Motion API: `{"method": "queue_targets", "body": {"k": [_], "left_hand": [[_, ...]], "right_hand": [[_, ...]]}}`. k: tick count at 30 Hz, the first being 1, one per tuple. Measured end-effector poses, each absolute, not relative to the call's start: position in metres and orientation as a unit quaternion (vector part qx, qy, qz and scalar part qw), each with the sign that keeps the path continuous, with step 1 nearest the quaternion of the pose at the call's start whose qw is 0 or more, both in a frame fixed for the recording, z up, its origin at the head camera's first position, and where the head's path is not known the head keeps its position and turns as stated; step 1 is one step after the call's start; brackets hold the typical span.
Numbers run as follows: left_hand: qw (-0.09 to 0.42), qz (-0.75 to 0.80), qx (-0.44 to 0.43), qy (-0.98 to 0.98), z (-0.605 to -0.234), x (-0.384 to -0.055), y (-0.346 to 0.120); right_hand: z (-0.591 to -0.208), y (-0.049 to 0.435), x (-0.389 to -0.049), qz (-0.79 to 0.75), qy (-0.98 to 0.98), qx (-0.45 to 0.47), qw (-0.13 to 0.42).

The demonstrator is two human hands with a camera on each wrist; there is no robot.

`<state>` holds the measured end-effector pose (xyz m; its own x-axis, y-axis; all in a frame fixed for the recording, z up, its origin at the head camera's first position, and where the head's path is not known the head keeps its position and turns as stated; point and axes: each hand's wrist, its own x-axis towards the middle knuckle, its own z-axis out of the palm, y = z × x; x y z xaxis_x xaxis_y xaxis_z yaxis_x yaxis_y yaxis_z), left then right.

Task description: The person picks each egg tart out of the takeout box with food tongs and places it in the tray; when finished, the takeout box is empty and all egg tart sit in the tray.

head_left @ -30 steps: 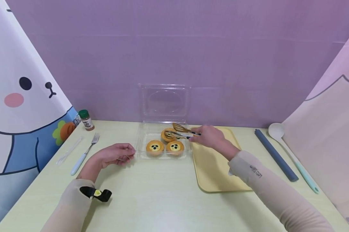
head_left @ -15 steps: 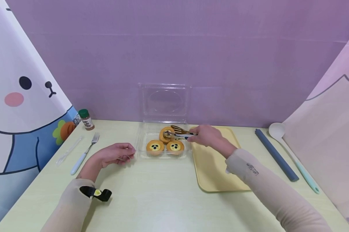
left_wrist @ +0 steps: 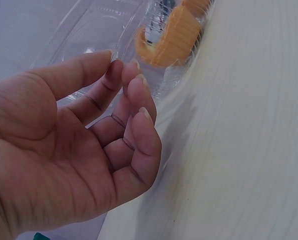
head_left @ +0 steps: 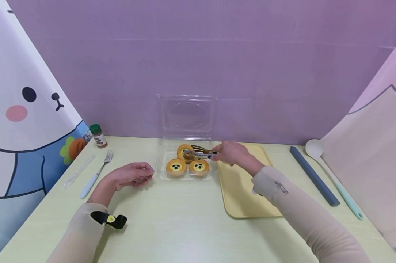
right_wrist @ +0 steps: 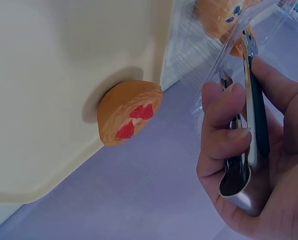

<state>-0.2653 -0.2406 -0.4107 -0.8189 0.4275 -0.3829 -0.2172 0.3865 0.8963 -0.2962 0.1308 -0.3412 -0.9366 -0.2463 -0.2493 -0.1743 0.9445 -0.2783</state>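
My right hand point(head_left: 232, 153) grips a pair of metal tongs point(right_wrist: 256, 110) with dark handle grips. Their slotted tips point(head_left: 198, 152) reach over the right side of a clear plastic clamshell container point(head_left: 162, 148), around the back egg tart point(head_left: 182, 150). Two more tarts with dark dots, a left one point(head_left: 176, 167) and a right one point(head_left: 199, 167), sit in front of it inside the container. At the container's left edge is my left hand point(head_left: 132, 174); thumb and forefinger pinch the rim, other fingers curled loosely. The lid point(head_left: 187, 116) stands upright behind.
A beige tray point(head_left: 242, 197) lies right of the container, bearing a pastry with red pieces point(right_wrist: 129, 112). Farther right are a blue-grey bar point(head_left: 313, 175) and a ladle point(head_left: 332, 175). Left lie a fork point(head_left: 97, 175), a clear plastic utensil point(head_left: 79, 171) and a green-capped jar point(head_left: 98, 136).
My right hand has moved slightly left with the tongs, and the back tart has shifted left with them, now behind the left front tart. My left hand has stayed put.
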Motion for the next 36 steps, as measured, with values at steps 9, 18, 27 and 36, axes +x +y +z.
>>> {"method": "queue_targets", "body": {"k": [9,18,27,36], "left_hand": [[0.294,0.55,0.069,0.779,-0.41,-0.265,-0.24],[0.295,0.55,0.065,0.779,-0.411,-0.265,-0.24],[0.295,0.549,0.064,0.78,-0.412,-0.266,-0.24],[0.292,0.549,0.069,0.78,-0.41,-0.265,-0.24]], "right_hand": [[-0.344,0.13,-0.297,-0.14,0.974,-0.13,0.124],[-0.35,0.131,-0.299,-0.158,0.972,-0.138,0.109],[-0.358,0.133,-0.301,-0.17,0.969,-0.148,0.098],[-0.359,0.137,-0.301,-0.186,0.968,-0.14,0.094]]}}
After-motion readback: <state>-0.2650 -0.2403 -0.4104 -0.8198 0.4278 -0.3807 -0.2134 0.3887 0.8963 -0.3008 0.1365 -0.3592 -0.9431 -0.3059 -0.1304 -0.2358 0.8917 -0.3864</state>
